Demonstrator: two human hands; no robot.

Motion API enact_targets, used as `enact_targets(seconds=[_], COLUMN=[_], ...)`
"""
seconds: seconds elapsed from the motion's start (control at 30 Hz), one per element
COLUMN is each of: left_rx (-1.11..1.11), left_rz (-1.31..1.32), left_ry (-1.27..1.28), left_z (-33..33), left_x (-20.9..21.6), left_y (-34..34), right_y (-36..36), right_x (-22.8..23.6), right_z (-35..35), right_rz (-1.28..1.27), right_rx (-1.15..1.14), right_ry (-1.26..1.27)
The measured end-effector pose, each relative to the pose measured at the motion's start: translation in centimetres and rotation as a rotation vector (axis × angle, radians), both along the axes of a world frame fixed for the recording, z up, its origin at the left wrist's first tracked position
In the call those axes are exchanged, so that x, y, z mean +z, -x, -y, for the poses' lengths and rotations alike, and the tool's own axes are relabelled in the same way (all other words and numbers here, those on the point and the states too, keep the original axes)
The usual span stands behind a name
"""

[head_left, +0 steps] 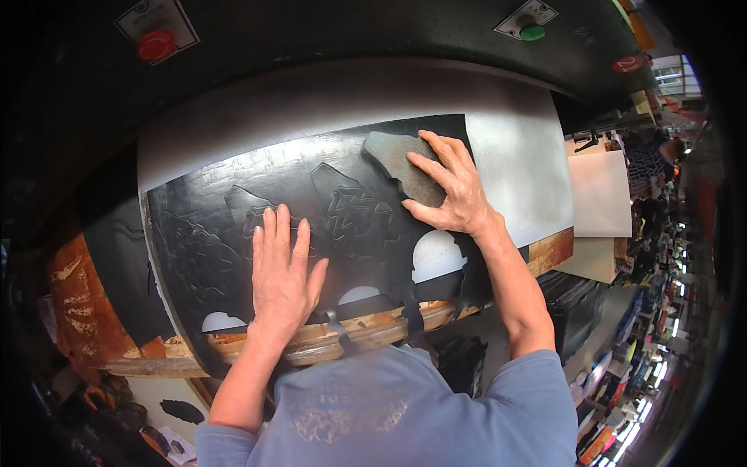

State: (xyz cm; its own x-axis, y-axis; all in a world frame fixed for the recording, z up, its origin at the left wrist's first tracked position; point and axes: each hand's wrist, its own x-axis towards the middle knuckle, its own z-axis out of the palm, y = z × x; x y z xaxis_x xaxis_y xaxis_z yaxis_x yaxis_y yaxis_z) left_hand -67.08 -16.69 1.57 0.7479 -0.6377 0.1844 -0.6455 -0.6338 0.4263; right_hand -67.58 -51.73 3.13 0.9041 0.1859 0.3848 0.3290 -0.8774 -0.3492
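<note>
A black sheet (292, 159), leather-like, lies on a pale board (517, 167). My left hand (282, 272) rests on it, fingers stretched out and palm down, beside cut outlines (346, 210) of angular shapes. My right hand (463, 191) grips the right side of a thick, grey-brown cutting die (393, 159) with a notched outline. The die sits on the sheet's upper right part. Along the near edge, the sheet has rounded cut-outs where a white surface (437, 258) shows through, with narrow black strips between them. My right fingers hide part of the die.
A dark machine beam spans the far side, bearing a red button (156, 45) and a green button (532, 32). A worn wooden edge (319, 346) runs along the near side. Pale sheets (599, 193) stand at the right. Another black piece (117, 241) lies at the left.
</note>
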Motion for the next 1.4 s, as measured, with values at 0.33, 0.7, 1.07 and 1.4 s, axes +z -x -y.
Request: enact_targets(seconds=[0.33,0.7,1.07,1.4], left_rx=[0.080,0.051,0.189,0.398], left_rz=[-0.095,0.121,0.201,0.222], left_ry=[0.365,0.284,0.413,0.305], left_z=[-2.3,-3.7,-3.5,-0.2], left_x=[2.7,-1.4,-1.6,-1.8], left_y=[2.4,11.3,10.9,12.0], right_y=[0.1,4.3,15.0,14.9], right_x=[1.0,9.7,1.1,-1.9], right_z=[0.5,1.1,-1.9,-3.7], right_rz=[0.030,0.715,0.171,0.232], right_rx=[0.106,-0.325,-0.643,-0.382], right_ry=[0.033,-0.447,-0.559,-0.183])
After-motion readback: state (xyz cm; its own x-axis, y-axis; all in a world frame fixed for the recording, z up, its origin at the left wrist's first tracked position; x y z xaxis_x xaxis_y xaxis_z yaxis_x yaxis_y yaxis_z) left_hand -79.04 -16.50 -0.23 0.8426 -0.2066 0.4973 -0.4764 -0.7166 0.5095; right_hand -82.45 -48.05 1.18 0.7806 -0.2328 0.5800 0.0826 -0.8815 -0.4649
